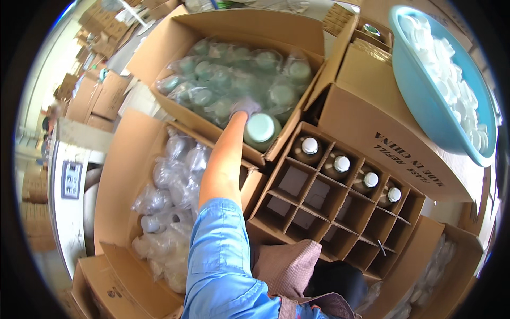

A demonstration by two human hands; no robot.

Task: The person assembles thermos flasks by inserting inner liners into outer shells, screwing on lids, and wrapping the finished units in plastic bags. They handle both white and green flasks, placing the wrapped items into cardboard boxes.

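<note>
My left hand [245, 108], in a greyish glove, reaches into an open cardboard box [241, 24] at the far middle. Its fingers are smeared and partly hidden among round, pale green-ended containers in clear plastic bags [204, 95]. Just right of the hand stands an unwrapped container with a pale green round top [260, 127]. Whether the hand grips anything does not show. My right hand is out of view. Nearer and to the right, a divided carton [340, 212] has several white-capped bottles [341, 164] standing in its far row; many of its other compartments are bare.
At left, another open box [125, 159] holds clear, plastic-wrapped bottles [175, 170]. A blue basin [419, 95] of white plastic pieces [451, 74] rests on cardboard at far right. One more box [462, 250] with wrapped items stands near right.
</note>
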